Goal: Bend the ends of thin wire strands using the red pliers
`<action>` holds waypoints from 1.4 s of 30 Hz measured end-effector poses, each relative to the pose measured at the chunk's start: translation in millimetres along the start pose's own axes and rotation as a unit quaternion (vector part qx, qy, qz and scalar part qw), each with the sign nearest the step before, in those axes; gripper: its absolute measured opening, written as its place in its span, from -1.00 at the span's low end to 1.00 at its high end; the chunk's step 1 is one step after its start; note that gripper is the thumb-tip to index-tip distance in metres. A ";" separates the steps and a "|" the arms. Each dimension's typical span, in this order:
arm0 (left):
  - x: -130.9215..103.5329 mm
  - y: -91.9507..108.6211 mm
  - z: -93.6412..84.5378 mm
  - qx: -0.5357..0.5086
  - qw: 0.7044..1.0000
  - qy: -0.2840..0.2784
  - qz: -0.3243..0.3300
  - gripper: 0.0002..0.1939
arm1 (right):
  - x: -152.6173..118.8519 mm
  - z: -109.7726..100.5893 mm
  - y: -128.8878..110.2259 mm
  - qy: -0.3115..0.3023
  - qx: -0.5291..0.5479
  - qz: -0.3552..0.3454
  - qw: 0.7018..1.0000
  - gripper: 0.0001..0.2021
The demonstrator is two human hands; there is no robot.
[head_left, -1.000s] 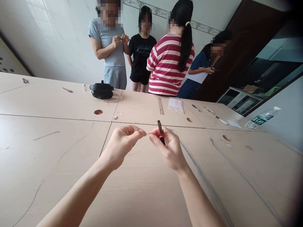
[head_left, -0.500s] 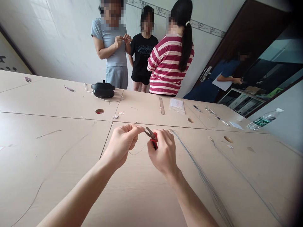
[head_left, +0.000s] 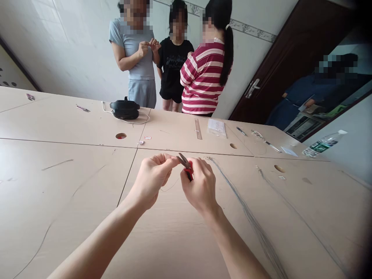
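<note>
My left hand [head_left: 152, 176] is closed in a pinch, thumb against forefinger, at the middle of the table. A thin wire [head_left: 171, 188] curves down from under it; the end in the fingertips is too small to make out. My right hand [head_left: 200, 184] is wrapped round red-handled pliers [head_left: 185, 161], whose jaws point up and left, slightly apart, right at the left fingertips. To the right of that hand lies a bundle of thin grey-blue wires [head_left: 242, 201], its far end gathered in a small tangle.
A second wire strand [head_left: 293, 209] lies farther right, and loose wires [head_left: 58, 164] lie left. Across the table are a black device [head_left: 124, 109] with a white cable, a ruler [head_left: 198, 129], a plastic packet [head_left: 216, 128], a pen [head_left: 241, 131] and a bottle [head_left: 324, 144]. Several people stand beyond.
The pliers' jaws have tilted a little and sit closer to the left fingertips. The view has shifted slightly. By the door, a person in dark blue has moved right.
</note>
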State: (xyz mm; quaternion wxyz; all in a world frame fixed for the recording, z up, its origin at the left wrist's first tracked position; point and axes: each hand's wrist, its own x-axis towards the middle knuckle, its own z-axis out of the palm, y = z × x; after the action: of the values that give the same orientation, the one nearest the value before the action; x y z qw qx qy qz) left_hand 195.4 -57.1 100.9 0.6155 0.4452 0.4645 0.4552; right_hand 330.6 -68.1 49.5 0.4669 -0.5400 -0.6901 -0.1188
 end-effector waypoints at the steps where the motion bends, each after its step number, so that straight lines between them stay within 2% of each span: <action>1: 0.2 -0.4 0.1 0.001 1.000 0.002 -0.001 -0.75 | 0.2 0.1 0.0 0.000 -0.001 0.001 1.000 -0.87; 10: 2.4 -3.7 0.5 0.021 1.000 -0.010 0.002 -0.70 | -0.9 0.5 1.7 -0.026 0.027 0.031 0.999 -0.89; 17: 3.0 -4.3 -0.2 0.052 0.998 -0.017 0.008 -0.74 | 2.5 -3.1 0.5 -0.056 0.068 0.063 0.994 -0.89; 22: 2.2 -4.2 0.8 0.107 0.993 -0.020 0.042 -0.83 | 4.6 -4.6 2.2 -0.065 0.078 0.085 0.991 -0.89; 26: 3.1 -7.1 -1.5 0.139 0.986 -0.058 0.068 -0.83 | 6.0 -6.8 2.7 -0.075 0.086 0.100 0.988 -0.90; 34: 5.6 -12.7 -8.2 0.254 0.950 -0.107 0.148 -0.71 | 5.6 -6.6 8.7 -0.094 0.080 0.112 0.986 -0.90; 42: 8.3 -13.2 -9.9 0.277 0.937 -0.094 0.192 -0.77 | 6.2 -6.8 8.6 -0.087 0.081 0.097 0.988 -0.90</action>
State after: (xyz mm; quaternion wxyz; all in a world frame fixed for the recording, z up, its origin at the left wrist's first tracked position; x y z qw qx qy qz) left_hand 189.0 -50.3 85.0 0.4095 0.7196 0.4175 0.3744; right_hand 341.6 -65.3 55.0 0.4563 -0.5729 -0.6802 0.0307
